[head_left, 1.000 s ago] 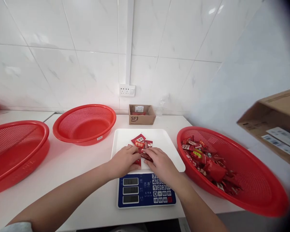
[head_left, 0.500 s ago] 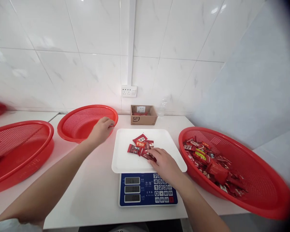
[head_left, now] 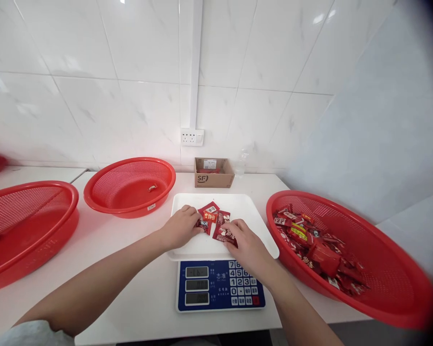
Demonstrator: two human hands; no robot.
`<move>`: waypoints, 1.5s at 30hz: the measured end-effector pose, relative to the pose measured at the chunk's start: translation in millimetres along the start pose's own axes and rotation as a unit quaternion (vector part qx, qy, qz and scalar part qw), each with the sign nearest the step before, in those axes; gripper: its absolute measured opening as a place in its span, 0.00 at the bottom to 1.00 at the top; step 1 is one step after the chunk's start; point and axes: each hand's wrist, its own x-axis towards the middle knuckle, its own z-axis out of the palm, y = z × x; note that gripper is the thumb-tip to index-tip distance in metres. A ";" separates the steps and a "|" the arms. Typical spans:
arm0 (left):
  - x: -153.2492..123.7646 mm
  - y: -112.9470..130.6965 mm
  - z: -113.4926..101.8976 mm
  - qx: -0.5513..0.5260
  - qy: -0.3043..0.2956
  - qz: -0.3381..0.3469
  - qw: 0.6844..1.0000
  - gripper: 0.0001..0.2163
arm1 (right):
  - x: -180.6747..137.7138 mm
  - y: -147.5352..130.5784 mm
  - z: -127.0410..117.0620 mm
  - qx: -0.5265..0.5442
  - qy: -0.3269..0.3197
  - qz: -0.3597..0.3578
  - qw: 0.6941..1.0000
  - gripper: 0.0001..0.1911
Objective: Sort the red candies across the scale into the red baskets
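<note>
A small pile of red snack packets (head_left: pixel 213 216) lies on the white weighing tray (head_left: pixel 248 211) of a blue-faced electronic scale (head_left: pixel 220 286). My left hand (head_left: pixel 180 227) rests on the tray with its fingers curled round a packet at the pile's left edge. My right hand (head_left: pixel 247 245) lies on the pile's right side, fingers pinched on a red packet. One small packet (head_left: pixel 152 188) lies alone in the middle red basket (head_left: pixel 130 185).
A large red basket (head_left: pixel 375 269) on the right holds several red packets (head_left: pixel 310 242). Another red basket (head_left: pixel 25 226) stands at the left. A small cardboard box (head_left: pixel 213 173) and a wall socket (head_left: pixel 192 137) are behind the scale.
My left hand went from the tray to the middle basket, left a packet there, and has come back to the pile. My right hand stayed on the packets.
</note>
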 end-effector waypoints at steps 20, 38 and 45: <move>14.5 -34.3 -26.5 0.063 0.083 -0.038 0.994 0.14 | -2.6 9.4 -1.3 0.049 -0.015 0.026 0.998 0.18; 12.4 -16.4 -15.4 0.013 0.008 -0.010 1.000 0.11 | -1.7 13.6 -0.1 0.038 -0.025 0.031 0.998 0.17; 14.4 5.2 -2.3 0.030 -0.042 0.034 0.998 0.06 | -4.2 11.7 -1.3 0.023 -0.019 0.025 0.999 0.17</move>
